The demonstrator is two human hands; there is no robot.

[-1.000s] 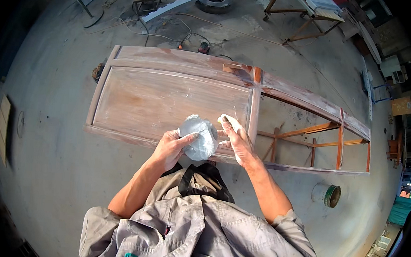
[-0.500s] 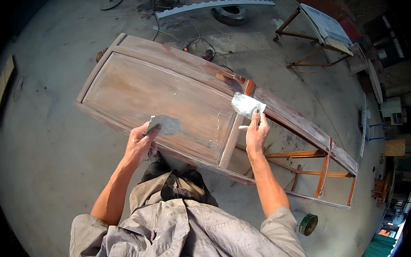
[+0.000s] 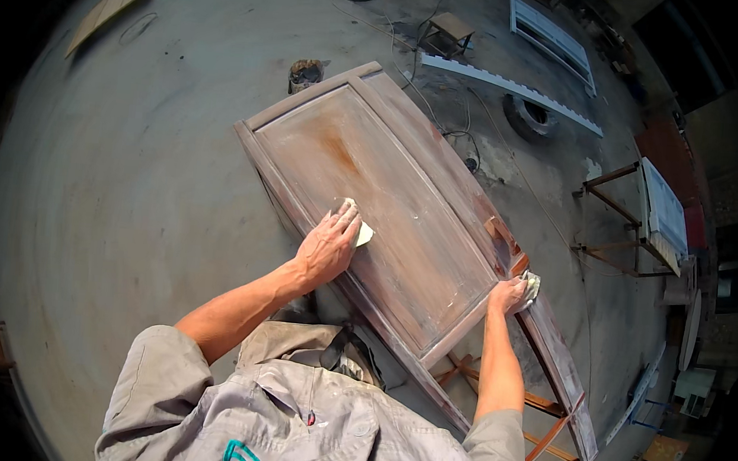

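Observation:
A dusty wooden furniture panel [image 3: 420, 243] with a raised border lies slantwise in front of me, joined at its near right to an open wooden frame [image 3: 554, 358]. My left hand [image 3: 328, 246] presses down on the panel's left part, closed over a pale piece of sandpaper [image 3: 364, 234] whose edge sticks out beside the fingers. Over the panel's right corner, next to a reddish-brown bare-wood joint [image 3: 519, 265], my right hand [image 3: 507, 298] grips a crumpled pale piece of sandpaper [image 3: 531, 287]. White dust coats the left fingertips.
Beyond the panel's far end stands a bucket [image 3: 306, 75] with dark contents. Cables, a tyre [image 3: 529, 120], a long white notched strip [image 3: 510, 90] and a small stool [image 3: 448, 32] lie farther off. A rack [image 3: 639, 217] holds a white board at right.
My left hand has gone from holding its sheet up to pressing it on the panel. My right hand has lowered to the panel's corner. The view has turned, swinging the panel round.

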